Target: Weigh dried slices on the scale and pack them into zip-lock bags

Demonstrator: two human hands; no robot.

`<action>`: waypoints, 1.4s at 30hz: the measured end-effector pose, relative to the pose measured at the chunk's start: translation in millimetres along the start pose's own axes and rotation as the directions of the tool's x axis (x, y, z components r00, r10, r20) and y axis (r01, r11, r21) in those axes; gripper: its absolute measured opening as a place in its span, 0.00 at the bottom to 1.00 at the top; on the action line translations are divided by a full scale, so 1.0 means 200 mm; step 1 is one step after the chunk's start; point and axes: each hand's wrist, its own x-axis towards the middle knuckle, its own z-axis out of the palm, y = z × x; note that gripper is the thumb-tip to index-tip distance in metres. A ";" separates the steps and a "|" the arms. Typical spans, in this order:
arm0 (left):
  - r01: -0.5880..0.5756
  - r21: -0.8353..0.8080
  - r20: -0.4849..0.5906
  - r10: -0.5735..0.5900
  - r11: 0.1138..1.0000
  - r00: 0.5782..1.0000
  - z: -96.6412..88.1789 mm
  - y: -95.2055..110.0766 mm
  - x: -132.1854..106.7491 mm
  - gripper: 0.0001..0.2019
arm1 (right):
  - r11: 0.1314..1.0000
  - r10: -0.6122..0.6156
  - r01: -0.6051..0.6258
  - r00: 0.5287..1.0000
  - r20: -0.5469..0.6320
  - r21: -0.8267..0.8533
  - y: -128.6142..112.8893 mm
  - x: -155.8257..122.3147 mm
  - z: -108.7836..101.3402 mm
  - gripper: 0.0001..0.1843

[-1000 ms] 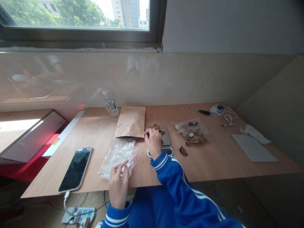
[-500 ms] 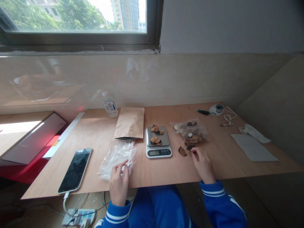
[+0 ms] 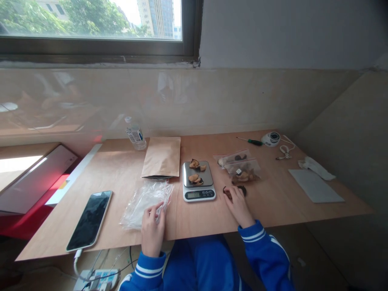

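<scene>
Sitting at a wooden table (image 3: 281, 198), reaching with the right hand (image 3: 239, 206) to a brown slice (image 3: 226, 190), lower right of centre. Curving the fingertips down over the slice, apparently for a hold on the edge of so thin a piece; hiding much of it, leaving firm grasp or mere touch impossible to tell. Almost meeting a darker slice (image 3: 243, 190) just beside, to the right.

Resting the left hand (image 3: 152, 230) on clear bags (image 3: 136, 208), lower left of centre, with fingers loosely bent and parted, clasping nothing visible, perhaps weighing down the light film.

Having the scale (image 3: 198, 196) between both hands, mid-frame, seemingly for easy reach, and turning its display toward the near edge for reading; showing digits too blurred to make out. Bearing on its pan an upper cluster (image 3: 194, 164) and a lower cluster (image 3: 195, 180) of slices, lying apart.

Laying a paper pouch (image 3: 162, 157) left of the scale, mouth toward the near edge, likely for access. Overlapping two filled bags (image 3: 244, 173) right of centre, near the loose slices.

Charging a phone (image 3: 90, 221) at lower left, probably edgeward because of the cord (image 3: 78, 258).
</scene>
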 end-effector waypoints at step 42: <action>-0.042 -0.046 0.114 0.047 0.998 0.992 0.01 -0.09 0.02 0.17 | 0.884 0.130 -0.135 0.991 0.042 0.447 -0.17 0.07 -0.03 0.14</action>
